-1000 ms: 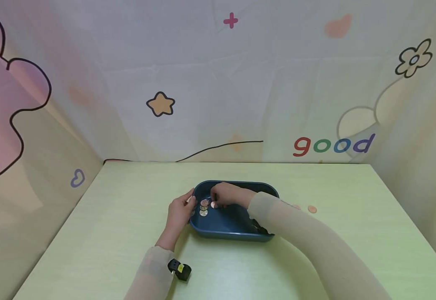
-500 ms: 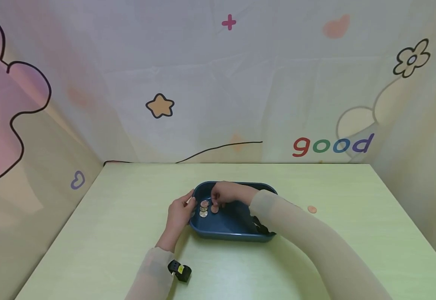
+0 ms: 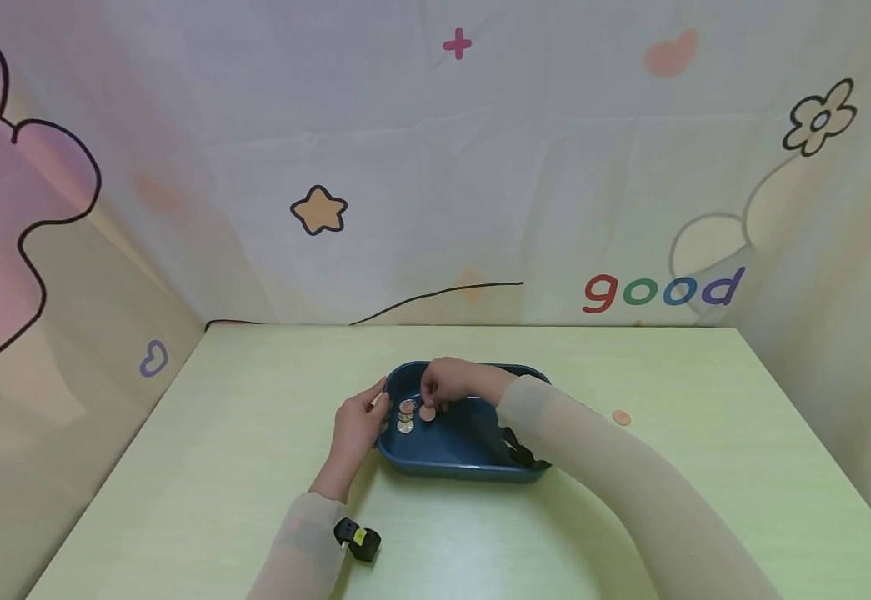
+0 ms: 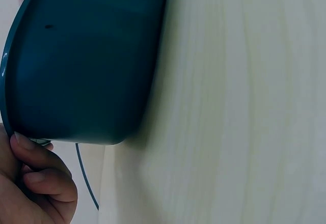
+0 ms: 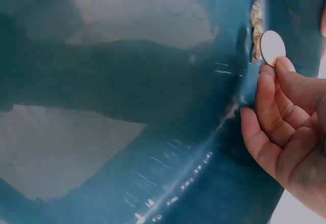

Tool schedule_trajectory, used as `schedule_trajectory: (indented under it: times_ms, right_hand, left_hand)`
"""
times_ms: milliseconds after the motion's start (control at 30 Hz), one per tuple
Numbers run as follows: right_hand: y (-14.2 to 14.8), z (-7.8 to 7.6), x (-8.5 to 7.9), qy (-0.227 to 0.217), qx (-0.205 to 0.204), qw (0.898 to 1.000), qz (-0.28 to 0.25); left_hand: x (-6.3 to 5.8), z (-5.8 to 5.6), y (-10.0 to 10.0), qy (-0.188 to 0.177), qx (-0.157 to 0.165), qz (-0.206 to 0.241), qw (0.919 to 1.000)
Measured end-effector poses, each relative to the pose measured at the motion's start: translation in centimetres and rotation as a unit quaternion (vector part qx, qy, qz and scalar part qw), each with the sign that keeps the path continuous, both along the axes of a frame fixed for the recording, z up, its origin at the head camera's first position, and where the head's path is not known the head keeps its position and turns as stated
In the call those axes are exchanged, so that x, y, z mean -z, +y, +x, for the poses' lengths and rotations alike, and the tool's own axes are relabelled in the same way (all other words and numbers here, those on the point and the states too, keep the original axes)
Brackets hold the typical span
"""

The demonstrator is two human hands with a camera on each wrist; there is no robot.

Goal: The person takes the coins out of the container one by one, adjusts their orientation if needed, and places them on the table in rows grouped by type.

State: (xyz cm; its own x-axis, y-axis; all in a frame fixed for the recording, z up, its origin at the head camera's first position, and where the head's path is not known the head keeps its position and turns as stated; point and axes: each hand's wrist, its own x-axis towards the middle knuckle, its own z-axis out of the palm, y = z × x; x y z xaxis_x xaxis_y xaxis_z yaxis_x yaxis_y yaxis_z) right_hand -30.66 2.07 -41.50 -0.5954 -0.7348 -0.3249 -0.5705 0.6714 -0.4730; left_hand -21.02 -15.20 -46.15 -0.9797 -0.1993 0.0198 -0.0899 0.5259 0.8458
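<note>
A deep blue plastic tray point(image 3: 450, 472) with rounded corners sits on the table. My left hand point(image 3: 357, 423) grips its left end, thumb and fingers at the rim; in the left wrist view the hand point(image 4: 38, 180) shows curled fingers there. Inside the tray, my right hand point(image 3: 450, 383) pinches a copper-coloured coin point(image 3: 427, 413) between thumb and fingertip. Seen from the right wrist, this coin point(image 5: 273, 48) is held on edge beside a row of stacked coins point(image 5: 256, 28). Those coins point(image 3: 406, 417) stand at the tray's left end. My right forearm hides part of the tray's right side.
A single coin point(image 3: 622, 417) lies on the pale wooden table point(image 3: 180, 467) to the right of the tray. A black wrist camera point(image 3: 357, 540) is strapped at my left sleeve. A printed cloth point(image 3: 405, 167) hangs behind the table's back edge.
The pinched coin has turned from a bright glint to its copper face, staying beside the stacked coins. A second coin on the table is now hidden behind my right sleeve. My left hand holds still.
</note>
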Motion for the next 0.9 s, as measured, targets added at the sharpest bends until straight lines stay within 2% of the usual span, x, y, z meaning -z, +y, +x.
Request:
schedule_trajectory:
  times_ms: [167, 400, 567, 733, 900]
  right_hand:
    - [0.3, -0.4, -1.3, -0.014, -0.007, 1.000, -0.012]
    - [1.4, -0.3, -3.5, 0.000, -0.018, 0.999, -0.038]
    - [2.8, 0.3, -4.9, 0.011, -0.005, 0.998, -0.062]
    - [5.1, 1.2, -5.8, 0.029, 0.004, 0.996, -0.084]
    - [8.0, 1.8, -5.9, 0.025, 0.043, 0.994, -0.095]
  left_hand:
    - [-0.1, 0.0, -0.1, -0.008, -0.007, 0.004, 0.9999]
    - [-0.1, 0.1, -0.1, -0.011, -0.007, 0.016, 0.9998]
    - [-0.1, 0.4, -0.1, 0.009, 0.001, 0.015, 0.9998]
    - [0.1, 0.1, -0.1, -0.007, -0.002, 0.016, 0.9998]
    - [0.0, -0.1, 0.1, -0.009, -0.009, -0.001, 0.9999]
